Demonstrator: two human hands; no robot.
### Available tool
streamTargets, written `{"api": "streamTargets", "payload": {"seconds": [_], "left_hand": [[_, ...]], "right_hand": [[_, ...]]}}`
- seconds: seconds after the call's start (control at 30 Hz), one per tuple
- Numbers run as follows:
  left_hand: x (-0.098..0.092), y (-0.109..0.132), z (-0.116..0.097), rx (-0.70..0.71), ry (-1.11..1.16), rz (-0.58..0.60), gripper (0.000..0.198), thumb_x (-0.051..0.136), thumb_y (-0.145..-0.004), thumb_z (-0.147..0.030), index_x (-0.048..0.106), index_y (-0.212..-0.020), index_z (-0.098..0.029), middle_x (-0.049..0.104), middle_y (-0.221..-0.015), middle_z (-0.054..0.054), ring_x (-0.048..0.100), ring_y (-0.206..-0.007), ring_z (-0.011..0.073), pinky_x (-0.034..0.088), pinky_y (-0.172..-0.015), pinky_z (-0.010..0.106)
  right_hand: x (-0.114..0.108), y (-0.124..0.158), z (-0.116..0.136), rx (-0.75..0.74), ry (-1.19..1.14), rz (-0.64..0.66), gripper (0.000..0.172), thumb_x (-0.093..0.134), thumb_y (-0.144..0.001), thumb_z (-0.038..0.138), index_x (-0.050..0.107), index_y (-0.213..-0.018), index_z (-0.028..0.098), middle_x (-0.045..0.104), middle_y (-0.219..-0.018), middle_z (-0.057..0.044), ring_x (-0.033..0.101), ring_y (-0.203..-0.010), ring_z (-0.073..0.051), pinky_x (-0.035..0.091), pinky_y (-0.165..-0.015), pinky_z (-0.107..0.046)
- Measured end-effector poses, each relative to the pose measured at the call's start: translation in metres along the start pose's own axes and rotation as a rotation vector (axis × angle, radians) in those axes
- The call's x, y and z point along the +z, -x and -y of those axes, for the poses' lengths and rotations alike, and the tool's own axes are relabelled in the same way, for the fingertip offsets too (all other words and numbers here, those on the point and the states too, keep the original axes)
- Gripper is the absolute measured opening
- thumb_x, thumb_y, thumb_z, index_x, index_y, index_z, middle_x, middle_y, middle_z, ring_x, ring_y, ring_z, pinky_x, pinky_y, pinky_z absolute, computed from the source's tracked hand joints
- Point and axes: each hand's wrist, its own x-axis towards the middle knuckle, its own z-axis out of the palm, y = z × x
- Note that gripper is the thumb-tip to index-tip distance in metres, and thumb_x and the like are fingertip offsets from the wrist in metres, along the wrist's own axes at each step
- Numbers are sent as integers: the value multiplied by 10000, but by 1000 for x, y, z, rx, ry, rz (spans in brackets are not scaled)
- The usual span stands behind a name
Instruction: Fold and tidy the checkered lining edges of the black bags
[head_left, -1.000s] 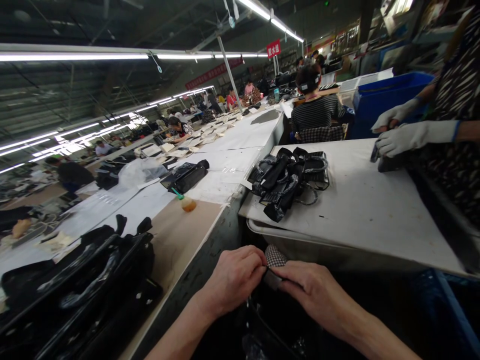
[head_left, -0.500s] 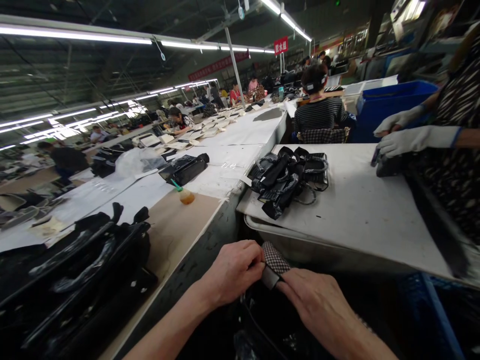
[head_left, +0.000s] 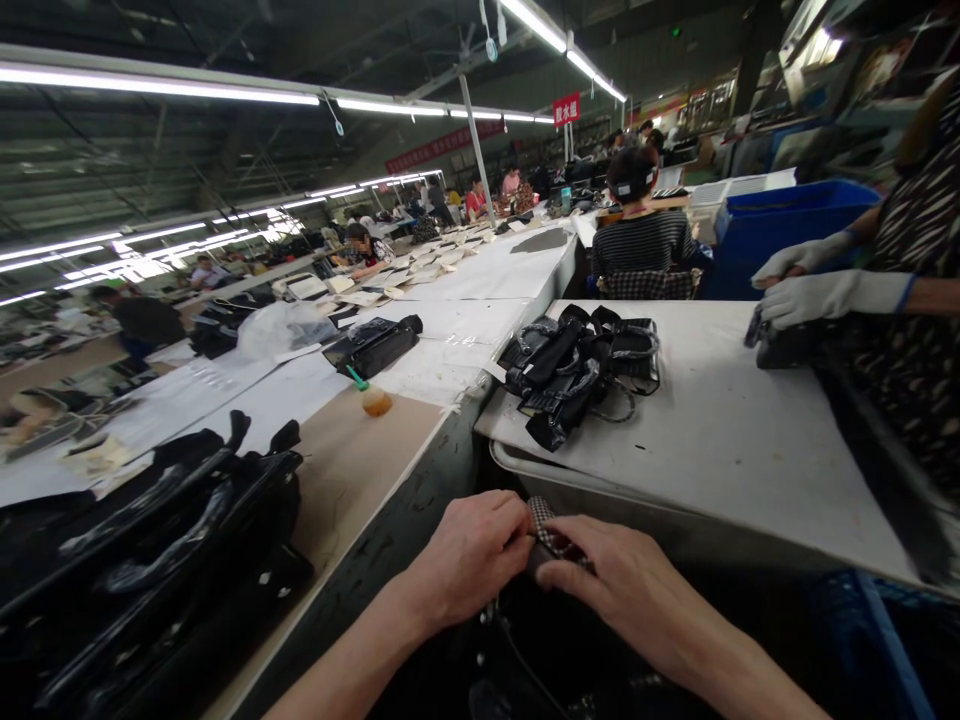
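Note:
At the lower middle, my left hand [head_left: 476, 550] is closed on the edge of a black bag [head_left: 555, 645], near a strip of checked fabric [head_left: 541, 515]. My right hand [head_left: 619, 580] grips the same edge from the right, its thumb below the fabric and its fingers over the top. The two hands are close together at the rim. The bag's lower part sits in dark shadow, and its shape there is hard to make out.
Black bags [head_left: 172, 560] lie on the left table, with a glue bottle [head_left: 373, 398] beyond. More black bags [head_left: 581, 365] rest on the white table [head_left: 720, 430]. At right, a person's gloved hands [head_left: 817, 285] hold a dark item. A blue crate [head_left: 874, 630] stands lower right.
My right hand has shifted a little up and left along the edge, its thumb now showing in front. The checked fabric is more covered. My left hand keeps its hold.

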Motion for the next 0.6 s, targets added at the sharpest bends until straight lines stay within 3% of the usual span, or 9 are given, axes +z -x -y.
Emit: {"api": "streamTargets", "payload": {"seconds": [0.07,0.27,0.43,0.5,0.6], "left_hand": [[0,0,0,4,-10,-2,147,567,-813,-34,580,-772,-174,643,-814,-5,610,-766,143,455,-705,217],[0,2,2,-72,13,-55,150,577,-819,-55,563,-762,-192,655,-836,-1,628,-781,157,489,-706,233],[2,12,1,-188,-7,-99,193,706,-696,-63,578,-743,-199,673,-1187,-4,683,-874,194,537,-778,306],[6,17,1,-165,-64,-130,156,658,-732,-53,601,-758,-196,654,-1251,12,696,-913,210,553,-791,325],[12,24,3,-50,-150,-184,168,537,-823,-45,622,-781,-184,702,-1150,35,706,-911,204,569,-768,312]], "right_hand": [[3,-11,4,-18,44,17,129,574,-912,274,675,-889,198,726,-893,-30,675,-825,-200,423,-690,-252],[19,-25,6,-39,108,-3,195,486,-910,120,671,-855,153,717,-862,-58,679,-807,-191,419,-694,-249],[24,-25,6,-25,65,-2,259,443,-907,87,681,-937,183,715,-901,-58,678,-875,-203,425,-733,-264],[24,-26,7,-23,56,0,257,441,-916,102,682,-926,191,716,-898,-55,677,-879,-201,429,-744,-264],[25,-26,10,-17,54,-1,245,446,-927,125,677,-880,189,713,-879,-51,677,-854,-199,431,-740,-265]]}}
